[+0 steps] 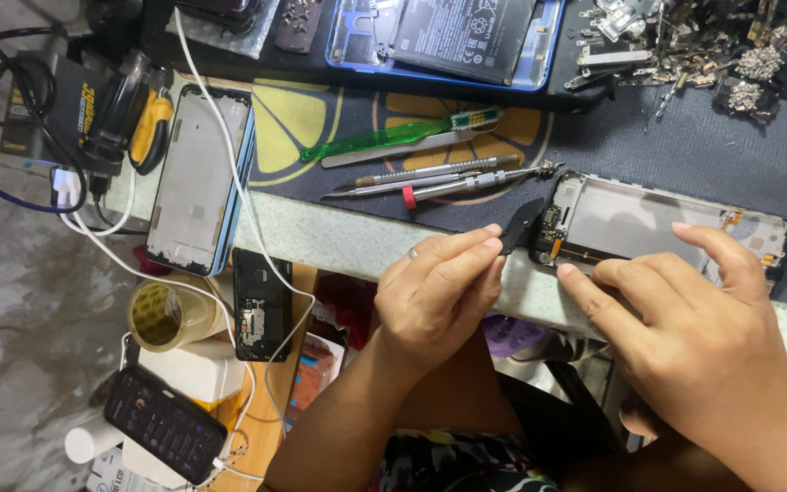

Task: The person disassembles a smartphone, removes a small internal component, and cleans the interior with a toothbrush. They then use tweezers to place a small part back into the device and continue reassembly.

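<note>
The left hand [439, 292] pinches a small black plastic cover piece [519, 228] between thumb and fingertips, a ring on one finger, and holds it just at the near end of the opened phone frame [667, 228]. The right hand [685, 319] rests on that frame with fingers spread, the index fingertip pressing its lower edge and another finger lying over its far side; it grips nothing. The frame lies flat on a dark mat [685, 137] at the edge of a pale stone counter [339, 241], its inner plate and small boards exposed. Just beyond the left hand lie tweezers [412, 182], a screwdriver with a red collar [466, 185] and a green-handled toothbrush [393, 138], side by side. Further back, an open blue phone shell [448, 36] holds a black battery. To the right of it sits a heap of small metal parts [712, 46]. Well to the left lie another phone frame [198, 178], a roll of tape [166, 314] and a dark phone [164, 424] on a white cable.
</note>
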